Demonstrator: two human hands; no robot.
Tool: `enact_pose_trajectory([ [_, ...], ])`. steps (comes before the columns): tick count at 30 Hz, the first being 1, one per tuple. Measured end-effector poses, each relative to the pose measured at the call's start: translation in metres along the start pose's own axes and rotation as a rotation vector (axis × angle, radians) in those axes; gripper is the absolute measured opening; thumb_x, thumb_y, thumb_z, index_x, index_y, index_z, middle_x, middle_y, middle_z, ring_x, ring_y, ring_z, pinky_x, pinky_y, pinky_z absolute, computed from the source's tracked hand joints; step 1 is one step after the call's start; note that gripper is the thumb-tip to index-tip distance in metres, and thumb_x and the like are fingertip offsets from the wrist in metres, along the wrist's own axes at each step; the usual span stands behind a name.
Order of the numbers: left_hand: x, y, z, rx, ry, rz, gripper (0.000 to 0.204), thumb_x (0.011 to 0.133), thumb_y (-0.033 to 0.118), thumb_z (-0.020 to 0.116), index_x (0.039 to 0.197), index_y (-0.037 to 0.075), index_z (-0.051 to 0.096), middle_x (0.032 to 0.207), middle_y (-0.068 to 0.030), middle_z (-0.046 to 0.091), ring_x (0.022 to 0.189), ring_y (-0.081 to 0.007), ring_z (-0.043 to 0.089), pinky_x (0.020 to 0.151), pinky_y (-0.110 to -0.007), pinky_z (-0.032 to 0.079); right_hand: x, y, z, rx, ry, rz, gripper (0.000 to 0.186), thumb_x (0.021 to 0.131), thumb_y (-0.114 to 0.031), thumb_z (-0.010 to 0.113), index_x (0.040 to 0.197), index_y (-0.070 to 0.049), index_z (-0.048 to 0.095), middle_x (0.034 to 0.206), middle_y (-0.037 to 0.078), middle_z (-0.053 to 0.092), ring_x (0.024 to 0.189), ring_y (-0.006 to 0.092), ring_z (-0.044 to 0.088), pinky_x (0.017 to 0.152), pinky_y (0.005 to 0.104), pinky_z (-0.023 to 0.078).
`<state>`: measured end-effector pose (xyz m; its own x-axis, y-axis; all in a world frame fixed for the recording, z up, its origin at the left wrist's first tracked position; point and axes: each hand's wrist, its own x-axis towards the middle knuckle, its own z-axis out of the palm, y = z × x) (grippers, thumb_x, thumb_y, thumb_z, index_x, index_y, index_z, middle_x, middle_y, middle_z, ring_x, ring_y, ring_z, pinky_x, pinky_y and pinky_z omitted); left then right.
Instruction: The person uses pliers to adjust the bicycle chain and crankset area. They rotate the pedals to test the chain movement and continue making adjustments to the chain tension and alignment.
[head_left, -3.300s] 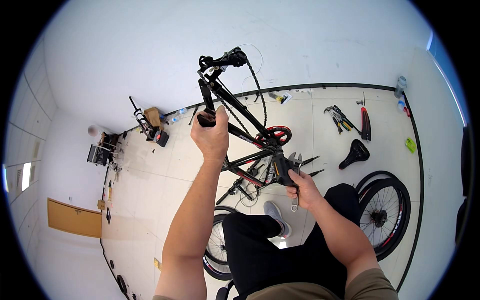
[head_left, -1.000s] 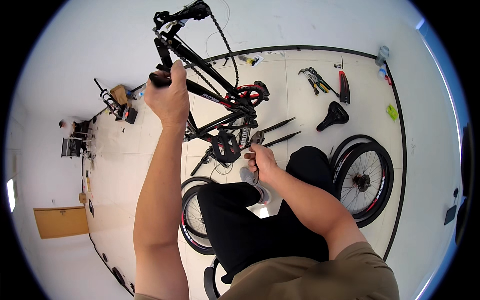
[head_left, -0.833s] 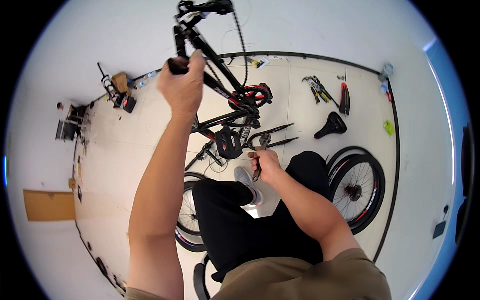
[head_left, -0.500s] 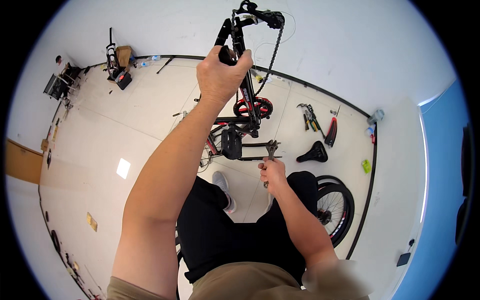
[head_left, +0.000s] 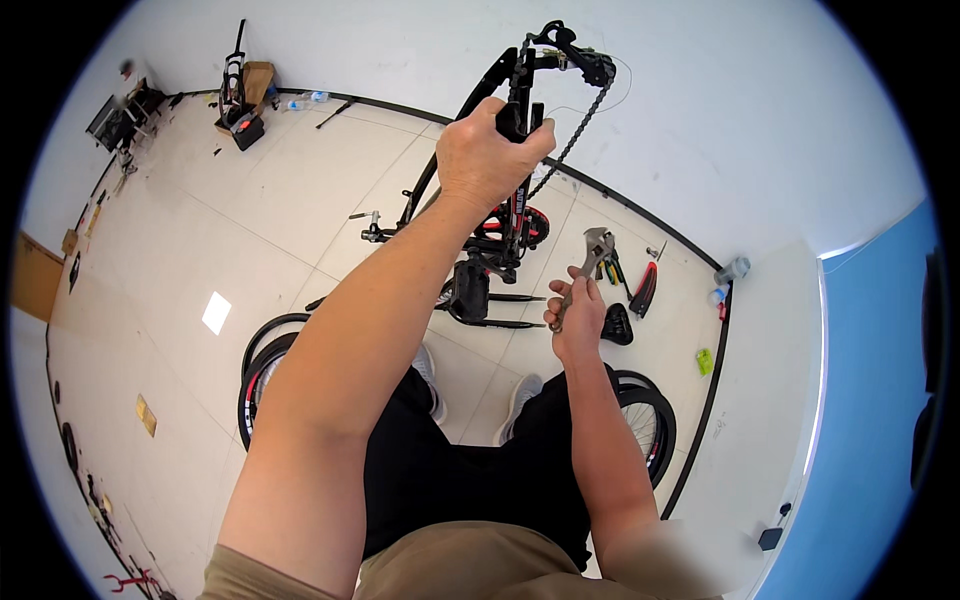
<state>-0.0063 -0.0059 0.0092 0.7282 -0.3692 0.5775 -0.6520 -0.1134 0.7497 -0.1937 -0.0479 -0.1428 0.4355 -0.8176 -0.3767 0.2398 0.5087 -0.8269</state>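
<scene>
A black-and-red bicycle frame stands in front of me, with a red-and-black chainring and a black pedal low on it. Closed around a black part high on this frame is my left hand; the exact part is mostly covered by my fingers. A chain hangs from the rear derailleur at the top. My right hand grips an adjustable wrench by its handle, jaw end pointing up and away. The wrench is right of the frame, apart from it.
On the floor to the right lie a black saddle, several hand tools and a red-and-black fender-like piece. Wheels rest beside my legs, one on the right, one on the left. A wall rises behind the frame.
My right hand has lifted the wrench away from the two prongs low on the frame, to the right and upward. My left hand keeps its hold; hand and frame now appear farther right.
</scene>
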Motion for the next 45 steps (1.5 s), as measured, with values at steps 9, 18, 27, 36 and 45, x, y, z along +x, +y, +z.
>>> enact_pose_trajectory([
  [9,0.001,-0.001,0.002,0.036,0.015,0.025,0.039,0.073,0.038,0.078,0.071,0.003,0.062,0.062,-0.0056,0.066,0.053,-0.0197,0.062,0.06,-0.031,0.053,0.011,0.004,0.008,0.006,-0.068,0.063,0.028,0.106,-0.022,0.04,0.123,-0.004,0.051,0.076,0.009,0.057,0.048,0.0092,0.038,0.043,0.0261,0.03],
  [18,0.0,-0.001,0.004,0.045,0.047,0.051,0.039,0.072,0.039,0.079,0.071,0.003,0.063,0.061,-0.0054,0.065,0.053,-0.02,0.062,0.06,-0.032,0.053,0.013,0.01,0.003,-0.077,-0.123,0.084,0.028,0.106,-0.022,0.042,0.121,-0.001,0.054,0.075,0.008,0.056,0.047,0.0101,0.04,0.04,0.0274,0.032],
  [27,0.001,-0.003,0.004,0.046,0.048,0.061,0.039,0.073,0.039,0.079,0.072,0.003,0.063,0.06,-0.0048,0.065,0.052,-0.0207,0.062,0.059,-0.032,0.054,0.01,0.01,0.0,-0.174,-0.278,0.185,0.029,0.106,-0.023,0.042,0.122,-0.002,0.054,0.075,0.007,0.056,0.048,0.0099,0.04,0.042,0.0269,0.031],
  [36,0.001,-0.005,0.004,0.041,0.074,0.098,0.037,0.072,0.037,0.078,0.07,0.003,0.063,0.058,-0.0049,0.064,0.051,-0.0201,0.061,0.059,-0.032,0.053,-0.01,0.06,-0.047,0.03,0.003,0.232,0.027,0.106,-0.024,0.042,0.12,-0.005,0.053,0.078,0.006,0.055,0.052,0.0107,0.041,0.045,0.0283,0.033],
  [45,0.001,-0.005,0.003,0.045,0.027,0.058,0.042,0.071,0.043,0.076,0.074,0.003,0.065,0.061,-0.0075,0.066,0.056,-0.0224,0.065,0.062,-0.033,0.055,-0.048,0.148,-0.081,-0.159,0.024,0.61,0.009,0.098,-0.007,0.048,0.102,0.0,0.05,0.085,0.009,0.056,0.053,0.0111,0.042,0.044,0.0304,0.033],
])
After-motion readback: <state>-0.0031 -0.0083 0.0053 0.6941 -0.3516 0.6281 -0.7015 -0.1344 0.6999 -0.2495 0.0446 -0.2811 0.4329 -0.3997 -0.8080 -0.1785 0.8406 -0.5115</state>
